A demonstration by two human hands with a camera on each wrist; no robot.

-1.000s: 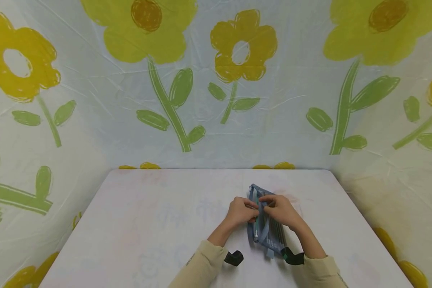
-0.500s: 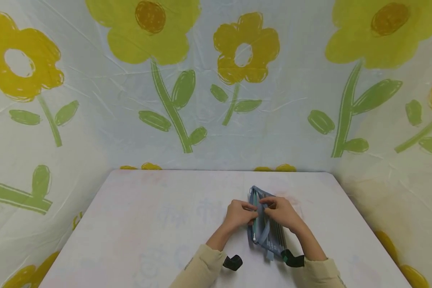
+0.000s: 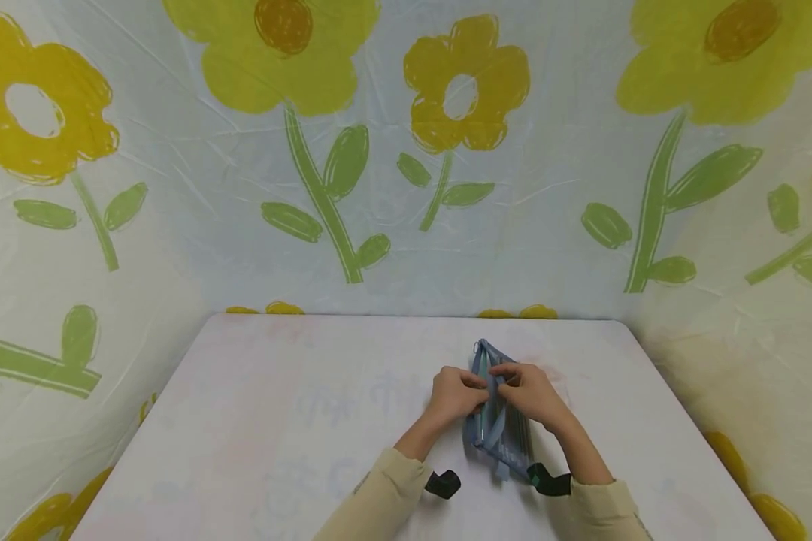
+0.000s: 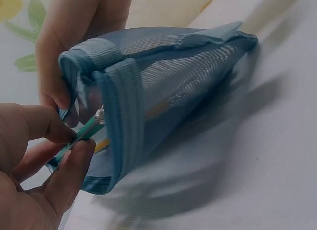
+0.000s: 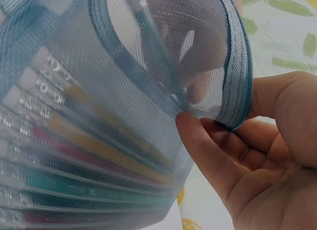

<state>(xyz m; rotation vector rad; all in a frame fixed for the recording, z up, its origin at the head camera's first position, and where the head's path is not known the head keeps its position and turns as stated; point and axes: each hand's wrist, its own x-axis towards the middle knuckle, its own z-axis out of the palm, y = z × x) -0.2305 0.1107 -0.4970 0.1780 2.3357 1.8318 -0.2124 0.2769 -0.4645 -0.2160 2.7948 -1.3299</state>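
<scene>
A blue mesh zip pouch stands over the right half of the table, its zipped mouth unzipped and facing left. My left hand pinches a slim green pen between thumb and fingers, right at that mouth. The pen's shiny far end lies inside the opening. On the opposite side, my right hand grips the zip edge, with the thumb outside on the mesh and the other fingers behind it. Through the mesh in the right wrist view show several pens side by side, coloured yellow, pink and green with white ends.
Underneath is a white table with faint coloured smudges. A flower-printed cloth surrounds it at the back and sides. Black wrist mounts stick out at both cuffs, the right one close to the pouch's near end.
The pouch mouth has narrowed, and its near end has lifted a little away from me. My left hand has moved slightly right toward the pouch. The head view has shifted slightly.
</scene>
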